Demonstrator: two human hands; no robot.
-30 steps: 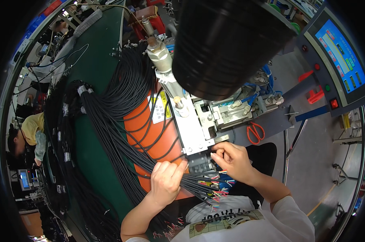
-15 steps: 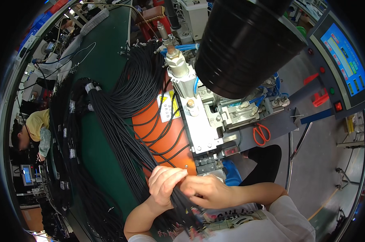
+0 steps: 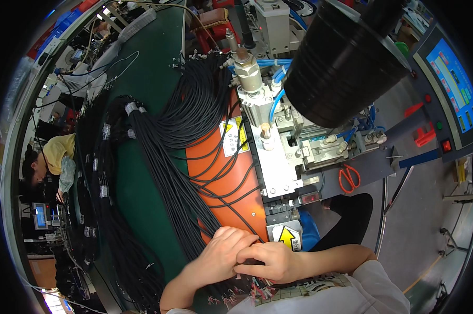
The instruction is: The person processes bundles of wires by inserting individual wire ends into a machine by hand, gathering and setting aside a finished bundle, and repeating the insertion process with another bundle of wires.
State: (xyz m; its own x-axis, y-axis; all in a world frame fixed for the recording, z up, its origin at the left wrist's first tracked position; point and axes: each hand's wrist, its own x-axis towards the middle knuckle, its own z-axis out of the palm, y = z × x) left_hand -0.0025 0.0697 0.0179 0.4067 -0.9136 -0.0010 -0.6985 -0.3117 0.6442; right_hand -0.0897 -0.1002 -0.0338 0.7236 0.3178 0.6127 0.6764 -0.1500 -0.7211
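A thick bundle of black cables [image 3: 168, 183] runs from the bench down to my hands at the front. My left hand [image 3: 223, 254] is closed over the bundle, its back turned up. Against its fingertips, my right hand [image 3: 270, 261] is curled, fingers bent inward; what they pinch is hidden, though the cable ends come out just below. Those ends [image 3: 260, 290] fan out in red and other coloured wires in front of my shirt. Several single cables arc across the orange surface [image 3: 231, 201] beside the bundle.
Right of the orange surface stands a metal machine [image 3: 270, 162] with blue air tubes. A large black cylinder [image 3: 341, 68] hangs over it. Red-handled scissors [image 3: 349, 179] lie nearby, and a control screen [image 3: 451, 86] is far right. More cable bundles [image 3: 103, 183] lie left on the green bench; a person [image 3: 58, 154] works beyond.
The view has shifted, so the scene sits further right. My hands have drawn closer together, the left turning more palm-down over the bundle. The yellow arrow label beside my right hand now shows.
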